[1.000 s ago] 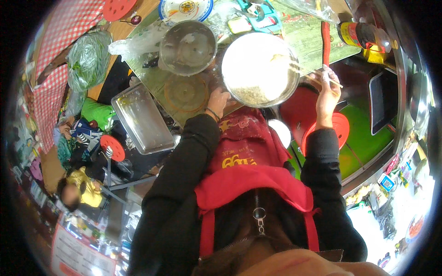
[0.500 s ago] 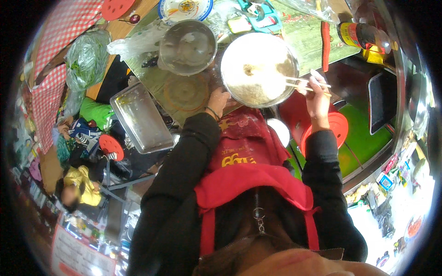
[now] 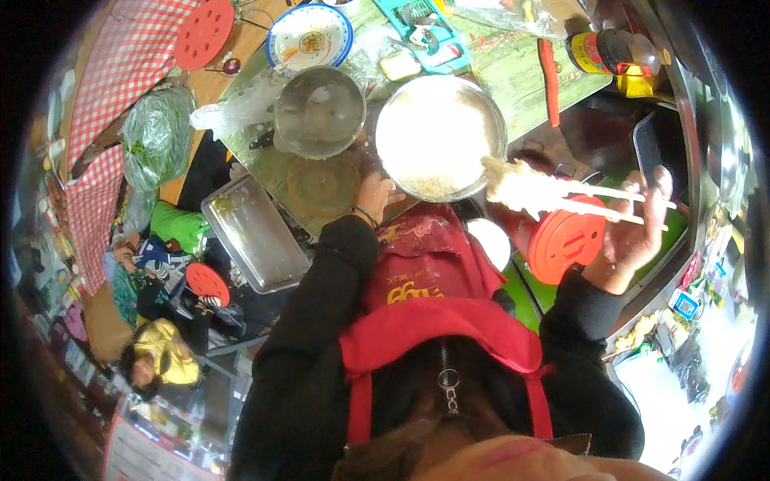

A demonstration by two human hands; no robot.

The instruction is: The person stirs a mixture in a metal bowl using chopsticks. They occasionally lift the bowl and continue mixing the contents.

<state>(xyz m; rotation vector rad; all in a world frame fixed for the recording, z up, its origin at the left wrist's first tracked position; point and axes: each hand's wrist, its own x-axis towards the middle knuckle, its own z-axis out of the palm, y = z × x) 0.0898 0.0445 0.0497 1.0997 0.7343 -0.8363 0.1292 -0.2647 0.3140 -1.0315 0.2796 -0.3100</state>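
Observation:
My right hand (image 3: 638,232) is closed on a pair of chopsticks (image 3: 605,191), which hold a pale, ragged, flour-coated piece (image 3: 517,188) off the lower right rim of a steel bowl of white powder (image 3: 433,132). At that bowl's lower left is my left hand (image 3: 377,192), fingers curled; what they grip is unclear. An empty-looking steel bowl (image 3: 317,112) stands to the upper left, with a round board (image 3: 321,188) below it. A red stick-like tool (image 3: 549,84) lies at the right of the green table (image 3: 521,96).
Around the table are a metal tray (image 3: 253,232), a blue-rimmed plate (image 3: 309,36), a teal caddy (image 3: 433,40), a dark bottle (image 3: 609,52) and a bagged green bundle (image 3: 156,136). Below right is a red lidded bucket (image 3: 565,240). A person in yellow (image 3: 164,357) is at lower left.
My right hand has moved right and down with the chopsticks, drawing the pale piece out of the powder to the bowl's edge. The whole view has shifted slightly.

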